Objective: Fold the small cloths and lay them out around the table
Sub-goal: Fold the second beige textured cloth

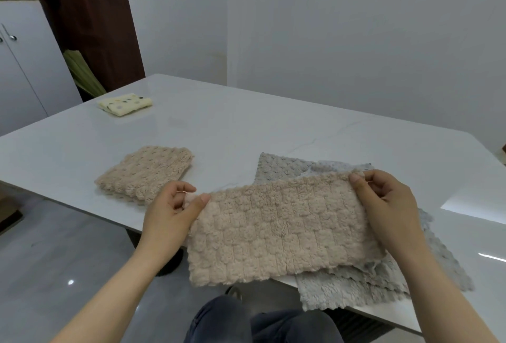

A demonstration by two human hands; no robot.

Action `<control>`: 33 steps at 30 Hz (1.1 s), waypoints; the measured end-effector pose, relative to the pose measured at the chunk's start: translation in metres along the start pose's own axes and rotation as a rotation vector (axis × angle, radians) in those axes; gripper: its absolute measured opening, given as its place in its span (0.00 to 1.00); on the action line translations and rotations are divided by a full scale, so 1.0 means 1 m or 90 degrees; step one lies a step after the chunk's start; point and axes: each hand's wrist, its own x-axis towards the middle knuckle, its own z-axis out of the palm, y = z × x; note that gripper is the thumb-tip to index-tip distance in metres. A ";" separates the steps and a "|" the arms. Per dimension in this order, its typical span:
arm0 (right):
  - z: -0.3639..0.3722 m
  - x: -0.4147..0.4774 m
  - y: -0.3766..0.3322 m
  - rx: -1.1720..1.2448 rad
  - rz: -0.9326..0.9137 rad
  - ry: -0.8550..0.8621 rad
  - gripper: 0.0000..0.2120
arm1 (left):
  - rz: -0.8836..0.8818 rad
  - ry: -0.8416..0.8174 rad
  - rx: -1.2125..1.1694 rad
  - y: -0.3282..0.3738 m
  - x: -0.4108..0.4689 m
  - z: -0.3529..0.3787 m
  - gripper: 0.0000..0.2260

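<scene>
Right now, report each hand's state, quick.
Left hand: fingers closed, pinching the left top corner of the beige cloth.
Right hand: fingers closed, pinching the same cloth's right top corner.

White table [246, 123], folded beige cloth [145, 172], spotted cloth [124, 103], grey cloths [282, 168]

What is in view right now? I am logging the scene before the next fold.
held beige cloth: one, beige, stretched between both hands at the near table edge
folded beige cloth: one, beige, on the table left of the hands
folded spotted cloth: one, pale yellow with dots, far left corner
grey cloths: a pile, count unclear, grey, under the held cloth
table: one, pale marbled
cabinet: one, white, far left
left hand: pinching the left corner
right hand: pinching the right corner
</scene>
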 end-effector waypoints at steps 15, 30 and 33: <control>-0.006 -0.015 -0.034 0.105 0.008 0.019 0.10 | -0.167 -0.005 -0.397 0.026 0.000 0.005 0.10; 0.021 -0.042 -0.082 0.205 0.024 -0.179 0.05 | 0.150 0.054 -0.117 0.065 -0.030 0.012 0.07; 0.029 -0.045 -0.086 0.210 0.022 -0.196 0.05 | 0.143 0.028 -0.138 0.070 -0.033 0.013 0.08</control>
